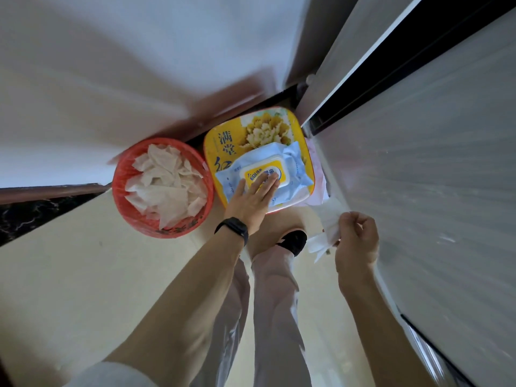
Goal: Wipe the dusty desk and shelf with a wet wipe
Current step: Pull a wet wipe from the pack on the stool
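A light-blue pack of wet wipes (293,160) with a yellow and white lid lies on a yellow tin box (259,129) on the floor. My left hand (252,196) rests flat on the pack, fingers spread over the lid, a black band on the wrist. To the right, my right hand (356,241) pinches a crumpled white wet wipe (325,236), held in the air beside the pale cabinet face (418,191).
A red round basket (122,188) full of used white wipes stands left of the tin. A white wall and a dark gap lie behind both. My legs and a dark slipper (294,243) are below, on the cream floor (83,275).
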`<state>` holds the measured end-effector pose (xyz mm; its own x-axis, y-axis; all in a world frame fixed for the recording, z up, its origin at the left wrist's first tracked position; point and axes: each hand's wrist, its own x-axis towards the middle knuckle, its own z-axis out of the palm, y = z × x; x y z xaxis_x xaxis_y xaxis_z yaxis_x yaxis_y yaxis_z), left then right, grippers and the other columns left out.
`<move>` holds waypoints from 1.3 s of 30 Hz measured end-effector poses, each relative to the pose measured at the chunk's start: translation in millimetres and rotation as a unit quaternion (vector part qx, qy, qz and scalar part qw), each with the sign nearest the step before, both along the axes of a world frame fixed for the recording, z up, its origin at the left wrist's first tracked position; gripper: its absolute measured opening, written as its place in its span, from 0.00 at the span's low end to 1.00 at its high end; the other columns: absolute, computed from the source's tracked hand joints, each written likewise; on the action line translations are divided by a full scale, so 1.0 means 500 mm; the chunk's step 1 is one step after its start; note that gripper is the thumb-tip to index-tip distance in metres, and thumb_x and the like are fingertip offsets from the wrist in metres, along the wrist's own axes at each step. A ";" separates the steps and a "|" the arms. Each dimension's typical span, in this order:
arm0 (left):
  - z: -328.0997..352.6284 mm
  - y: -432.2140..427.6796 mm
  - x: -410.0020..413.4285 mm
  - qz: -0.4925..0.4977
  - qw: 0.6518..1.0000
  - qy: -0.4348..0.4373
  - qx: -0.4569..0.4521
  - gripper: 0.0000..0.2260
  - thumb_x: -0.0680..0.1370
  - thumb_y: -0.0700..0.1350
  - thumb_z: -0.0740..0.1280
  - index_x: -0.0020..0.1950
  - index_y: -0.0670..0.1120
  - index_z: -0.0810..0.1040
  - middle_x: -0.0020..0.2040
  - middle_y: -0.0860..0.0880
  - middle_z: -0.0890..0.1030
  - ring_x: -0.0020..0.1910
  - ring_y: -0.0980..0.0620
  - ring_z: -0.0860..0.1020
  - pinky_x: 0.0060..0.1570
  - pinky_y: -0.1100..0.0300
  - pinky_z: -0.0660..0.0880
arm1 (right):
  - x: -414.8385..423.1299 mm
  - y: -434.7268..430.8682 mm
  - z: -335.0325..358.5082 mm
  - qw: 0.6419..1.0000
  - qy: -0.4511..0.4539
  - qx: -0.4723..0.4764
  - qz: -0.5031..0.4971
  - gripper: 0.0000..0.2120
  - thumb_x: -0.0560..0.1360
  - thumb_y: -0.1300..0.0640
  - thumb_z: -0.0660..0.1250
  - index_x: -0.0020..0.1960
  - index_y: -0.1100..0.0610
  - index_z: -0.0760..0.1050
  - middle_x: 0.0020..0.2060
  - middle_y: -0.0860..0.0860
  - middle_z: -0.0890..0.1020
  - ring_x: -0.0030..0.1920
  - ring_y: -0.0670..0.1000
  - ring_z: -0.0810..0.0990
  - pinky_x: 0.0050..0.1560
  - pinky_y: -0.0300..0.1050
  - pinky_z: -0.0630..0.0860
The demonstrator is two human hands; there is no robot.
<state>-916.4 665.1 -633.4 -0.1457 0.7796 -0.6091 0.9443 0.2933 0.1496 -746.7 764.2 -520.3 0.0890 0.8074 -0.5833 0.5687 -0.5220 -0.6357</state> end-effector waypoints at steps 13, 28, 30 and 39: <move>0.543 0.007 -0.011 0.446 0.804 -0.393 -0.002 0.16 0.80 0.60 0.61 0.46 0.50 0.81 0.38 0.56 0.76 0.43 0.54 0.75 0.42 0.59 0.67 | -0.031 -0.049 0.407 0.982 0.025 -0.008 0.185 0.02 0.78 0.52 0.68 0.48 0.46 0.75 0.43 0.45 0.83 0.44 0.50 0.82 0.38 0.33 0.70; 1.040 -0.331 0.065 0.682 0.551 -0.321 0.358 0.13 0.70 0.41 0.79 0.51 0.48 0.82 0.50 0.45 0.85 0.49 0.49 0.82 0.46 0.56 0.81 | -0.073 -0.169 0.786 0.883 0.217 0.007 0.416 0.04 0.78 0.55 0.68 0.45 0.50 0.80 0.42 0.52 0.85 0.46 0.55 0.84 0.55 0.54 0.78; 1.071 -0.382 0.100 0.703 0.530 -0.273 0.387 0.13 0.70 0.41 0.80 0.52 0.48 0.83 0.49 0.45 0.85 0.47 0.52 0.81 0.46 0.60 0.77 | -0.080 -0.172 0.798 0.852 0.235 0.021 0.467 0.03 0.78 0.50 0.67 0.46 0.46 0.77 0.44 0.55 0.84 0.48 0.57 0.82 0.55 0.57 0.77; 1.163 -0.649 0.358 0.761 0.463 -0.232 0.392 0.10 0.79 0.48 0.71 0.59 0.52 0.83 0.54 0.52 0.84 0.50 0.54 0.82 0.44 0.67 0.77 | -0.071 -0.357 0.889 0.683 0.301 0.038 0.664 0.09 0.81 0.60 0.62 0.44 0.49 0.72 0.42 0.48 0.80 0.41 0.39 0.77 0.43 0.32 0.73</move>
